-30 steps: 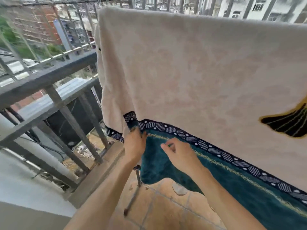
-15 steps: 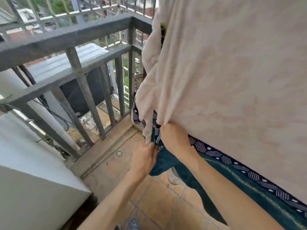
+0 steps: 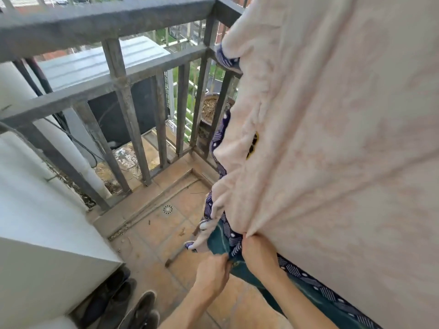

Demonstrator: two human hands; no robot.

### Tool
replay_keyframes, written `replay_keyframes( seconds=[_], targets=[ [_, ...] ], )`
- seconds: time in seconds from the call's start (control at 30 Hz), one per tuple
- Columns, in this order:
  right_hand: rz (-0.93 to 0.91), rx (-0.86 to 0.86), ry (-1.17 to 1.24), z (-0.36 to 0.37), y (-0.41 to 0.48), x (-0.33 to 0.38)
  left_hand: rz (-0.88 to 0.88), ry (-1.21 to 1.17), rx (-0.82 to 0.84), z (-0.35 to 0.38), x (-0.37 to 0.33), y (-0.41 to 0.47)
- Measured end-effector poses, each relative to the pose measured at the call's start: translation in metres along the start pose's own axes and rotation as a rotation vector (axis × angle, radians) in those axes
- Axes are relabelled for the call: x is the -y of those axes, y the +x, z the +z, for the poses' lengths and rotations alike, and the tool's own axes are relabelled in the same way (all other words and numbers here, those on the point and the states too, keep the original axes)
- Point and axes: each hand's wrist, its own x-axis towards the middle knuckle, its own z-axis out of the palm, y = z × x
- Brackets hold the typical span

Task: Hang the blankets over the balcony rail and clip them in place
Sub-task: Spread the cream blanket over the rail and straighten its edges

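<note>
The hung blanket [image 3: 332, 138] is gripped at its lower corner by the left hand [image 3: 211, 274] and the right hand [image 3: 257, 252], close together, so straightening is probably being done and clipping is needed next.

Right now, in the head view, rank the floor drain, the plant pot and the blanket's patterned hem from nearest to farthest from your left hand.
1. Patterned hem: at the fingertips of the left hand, just to its right.
2. Floor drain: on the tiles, ahead and to the left.
3. Plant pot: farthest, behind the railing bars.
</note>
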Motion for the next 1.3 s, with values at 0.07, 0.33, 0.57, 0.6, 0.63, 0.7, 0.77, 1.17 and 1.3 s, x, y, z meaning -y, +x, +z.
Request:
replay_keyframes(
  seconds=[0.07, 0.33, 0.57, 0.6, 0.63, 0.7, 0.77, 1.17, 1.3],
  targets=[
    [-0.051, -0.013, 0.017, -0.013, 0.0, -0.005, 0.004, -0.042, -0.024, -0.011, -0.002, 0.002],
    [0.083, 0.148, 0.5, -0.035, -0.033, -0.028, -0.02, -0.15, -0.186, -0.066, -0.019, 0.012],
    [0.253, 0.152, 0.646, -0.031, -0.083, -0.077, 0.16, -0.126, -0.179, -0.101, -0.069, 0.021],
    [0.296, 0.141, 0.663, -0.029, -0.093, -0.085, 0.182, -0.12, -0.152, -0.099, -0.081, 0.018],
    [0.347, 0.126, 0.685, -0.026, -0.103, -0.094, 0.204, -0.126, -0.124, -0.097, -0.096, 0.015],
    [0.456, 0.082, 0.739, -0.02, -0.122, -0.112, 0.263, -0.166, -0.069, -0.086, -0.125, 0.01],
    [0.556, 0.028, 0.754, -0.017, -0.142, -0.132, 0.339, -0.168, -0.014, -0.073, -0.155, 0.007],
    [1.117, -0.368, 0.909, -0.012, -0.252, -0.262, 0.647, -0.148, 0.108, 0.003, -0.31, -0.013],
    [1.06, -0.494, 0.719, -0.034, -0.242, -0.294, 0.638, -0.14, 0.166, 0.02, -0.342, -0.013]
  ],
)
